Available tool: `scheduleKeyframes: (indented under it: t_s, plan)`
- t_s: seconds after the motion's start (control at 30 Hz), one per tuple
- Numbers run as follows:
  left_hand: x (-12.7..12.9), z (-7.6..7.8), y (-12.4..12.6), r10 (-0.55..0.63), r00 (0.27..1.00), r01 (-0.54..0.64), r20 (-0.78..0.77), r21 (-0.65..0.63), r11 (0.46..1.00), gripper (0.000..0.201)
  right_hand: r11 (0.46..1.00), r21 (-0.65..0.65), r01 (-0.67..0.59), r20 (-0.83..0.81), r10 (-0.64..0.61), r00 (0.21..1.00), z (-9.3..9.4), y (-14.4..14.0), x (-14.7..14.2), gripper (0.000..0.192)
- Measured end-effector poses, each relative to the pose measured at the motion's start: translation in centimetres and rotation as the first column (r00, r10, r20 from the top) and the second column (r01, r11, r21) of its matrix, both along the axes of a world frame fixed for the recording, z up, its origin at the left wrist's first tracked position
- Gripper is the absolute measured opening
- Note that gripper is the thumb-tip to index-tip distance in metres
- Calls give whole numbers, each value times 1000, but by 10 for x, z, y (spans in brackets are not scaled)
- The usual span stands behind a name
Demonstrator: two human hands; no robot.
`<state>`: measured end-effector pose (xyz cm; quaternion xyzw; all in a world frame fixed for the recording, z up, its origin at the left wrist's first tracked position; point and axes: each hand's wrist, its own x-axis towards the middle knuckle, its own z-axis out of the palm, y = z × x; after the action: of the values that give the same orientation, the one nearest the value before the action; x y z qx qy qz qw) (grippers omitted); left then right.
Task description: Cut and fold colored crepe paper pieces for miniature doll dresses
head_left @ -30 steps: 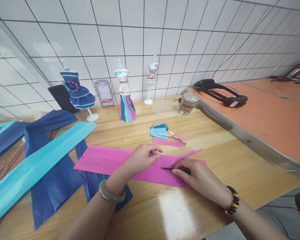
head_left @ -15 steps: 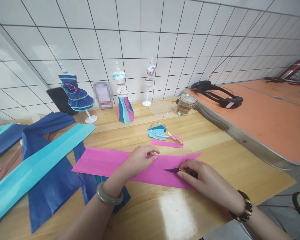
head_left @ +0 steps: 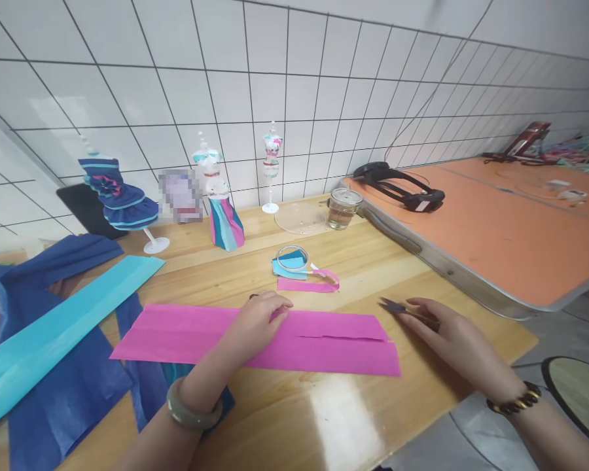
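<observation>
A long pink strip of what looks like crepe paper [head_left: 324, 356] lies across the wooden table, with a lengthwise slit running in from its right end. My left hand [head_left: 258, 327] rests on the middle of this strip, fingers stretched out and bent a little, holding nothing. Off the strip's right end, my right hand [head_left: 444, 330] grips a small pair of dark-bladed scissors [head_left: 396, 306]. The scissors' tips point left and away, clear of the pink strip. Part of the handles is hidden by my fingers.
Turquoise [head_left: 78, 301] and navy strips [head_left: 63, 405] lie at the left. A roll of tape [head_left: 292, 269] sits on blue scraps, beside a pink ribbon-like piece [head_left: 302, 286]. Behind stand several small dress forms [head_left: 220, 190], a glass [head_left: 342, 210] and a black headset [head_left: 402, 190].
My right hand has drawn the scissors out of the pink strip and away to the right, baring the slit. My left hand stays on the strip. The view has turned slightly right.
</observation>
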<state>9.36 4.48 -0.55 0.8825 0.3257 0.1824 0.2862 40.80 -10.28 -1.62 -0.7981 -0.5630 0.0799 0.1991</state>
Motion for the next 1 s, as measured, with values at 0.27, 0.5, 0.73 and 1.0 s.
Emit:
scheduleKeyframes:
  t_s: [0.27,0.5,0.73,1.0]
  plan:
    - [-2,4,-1,43,976,-11,-212,147,989,20,979,174,-101,320,41,947,-9,14,-2,36]
    - [-1,9,0,48,968,-16,-245,132,991,18,915,59,-398,6,399,917,18,26,-52,30]
    - [-3,9,2,63,969,-25,-239,158,987,17,888,-71,-455,-139,442,886,25,41,-64,23]
    - [-9,22,4,122,927,-95,-354,92,991,20,918,-28,-396,-63,394,917,24,60,-70,18]
